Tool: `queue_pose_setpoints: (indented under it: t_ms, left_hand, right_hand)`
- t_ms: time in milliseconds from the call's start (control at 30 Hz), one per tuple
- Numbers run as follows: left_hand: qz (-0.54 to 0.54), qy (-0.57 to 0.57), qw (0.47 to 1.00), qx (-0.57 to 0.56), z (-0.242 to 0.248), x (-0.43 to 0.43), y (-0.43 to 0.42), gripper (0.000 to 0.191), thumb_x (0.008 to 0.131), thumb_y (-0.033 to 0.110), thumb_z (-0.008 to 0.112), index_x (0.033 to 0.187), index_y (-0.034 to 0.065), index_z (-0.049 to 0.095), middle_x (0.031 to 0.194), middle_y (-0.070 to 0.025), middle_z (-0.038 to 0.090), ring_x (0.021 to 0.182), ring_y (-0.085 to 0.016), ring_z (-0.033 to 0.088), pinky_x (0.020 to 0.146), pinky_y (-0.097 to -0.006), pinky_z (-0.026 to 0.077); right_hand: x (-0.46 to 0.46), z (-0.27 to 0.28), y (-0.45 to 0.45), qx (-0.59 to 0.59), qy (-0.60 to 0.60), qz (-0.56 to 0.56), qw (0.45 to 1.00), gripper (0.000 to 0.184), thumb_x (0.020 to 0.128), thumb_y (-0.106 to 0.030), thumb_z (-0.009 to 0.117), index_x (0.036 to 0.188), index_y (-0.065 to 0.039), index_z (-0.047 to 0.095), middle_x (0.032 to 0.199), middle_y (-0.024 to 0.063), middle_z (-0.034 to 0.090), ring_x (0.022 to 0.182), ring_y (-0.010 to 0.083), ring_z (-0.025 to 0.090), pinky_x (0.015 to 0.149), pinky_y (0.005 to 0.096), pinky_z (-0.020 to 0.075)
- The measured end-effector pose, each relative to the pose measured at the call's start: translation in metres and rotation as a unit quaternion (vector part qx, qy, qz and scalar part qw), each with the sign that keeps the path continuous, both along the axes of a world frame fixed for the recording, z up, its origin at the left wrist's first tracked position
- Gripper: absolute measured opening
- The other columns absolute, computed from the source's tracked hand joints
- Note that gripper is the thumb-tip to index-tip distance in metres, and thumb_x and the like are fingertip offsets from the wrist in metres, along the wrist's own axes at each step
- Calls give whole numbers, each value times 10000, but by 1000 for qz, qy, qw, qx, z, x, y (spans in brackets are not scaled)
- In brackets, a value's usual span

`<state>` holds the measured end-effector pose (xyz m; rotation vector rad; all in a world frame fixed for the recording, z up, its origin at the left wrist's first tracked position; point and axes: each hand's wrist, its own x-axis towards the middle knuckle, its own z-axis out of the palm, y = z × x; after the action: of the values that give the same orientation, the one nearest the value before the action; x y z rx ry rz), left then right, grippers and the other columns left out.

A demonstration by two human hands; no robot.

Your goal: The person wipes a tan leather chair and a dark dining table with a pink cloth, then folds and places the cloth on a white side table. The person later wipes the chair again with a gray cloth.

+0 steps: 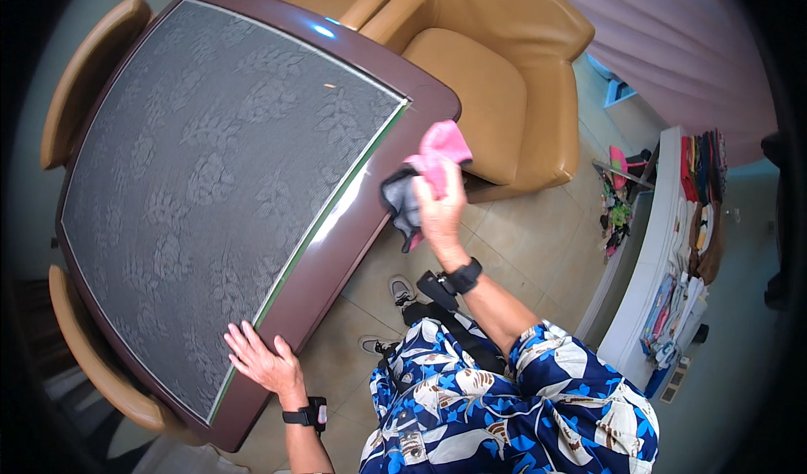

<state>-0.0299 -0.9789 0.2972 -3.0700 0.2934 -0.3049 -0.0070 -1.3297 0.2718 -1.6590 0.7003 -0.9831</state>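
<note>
Gripped in my right hand (441, 215) is a pink and grey cleaning cloth (444, 143) with dark edging, held at the near edge of the table close to its right corner. My left hand (268, 362) rests flat, fingers spread, on the table's near border; its fingertips reach onto the dark grey top. The table (353, 228) has a glossy maroon wooden border around an inset panel (208, 178) with a leaf and flower pattern. A greenish glass edge runs along the panel's near side. A small tan scrap (330, 86) lies on the panel near the far right.
Tan leather armchairs (479, 77) stand against the far side, and tan chair backs (94, 83) line the left. Folded clothes (687, 247) are stacked on a white shelf (643, 253) at right, beside a pink curtain (681, 45). Tiled floor (504, 247) lies between.
</note>
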Motion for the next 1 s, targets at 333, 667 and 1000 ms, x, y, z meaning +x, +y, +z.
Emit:
queue_pose_setpoints:
  t_ms: [333,667,1000]
  left_hand:
    - [-14,-9,1000,14,16,-13,16,597,955,470,311,1356,46,433,1438,-136,391,1341,-323,342,1082,-513,209]
    - [-23,-24,999,18,20,-18,24,573,954,445,323,1343,42,447,1417,-142,419,1320,-338,373,1061,-515,245]
    - [-17,-24,999,16,15,-13,26,575,960,455,310,1335,43,454,1413,-141,423,1313,-337,380,1052,-504,271]
  right_hand:
    - [40,-12,-73,-312,202,20,928,571,605,-245,705,1144,-88,607,1297,102,519,994,336,521,877,465,421]
    - [88,-3,-141,-336,245,99,904,433,664,-266,677,1055,-86,629,1048,77,618,954,311,542,792,438,482]
    - [63,-10,-108,-381,203,119,894,483,617,-245,717,1064,-83,633,1186,66,588,1022,287,527,855,449,457]
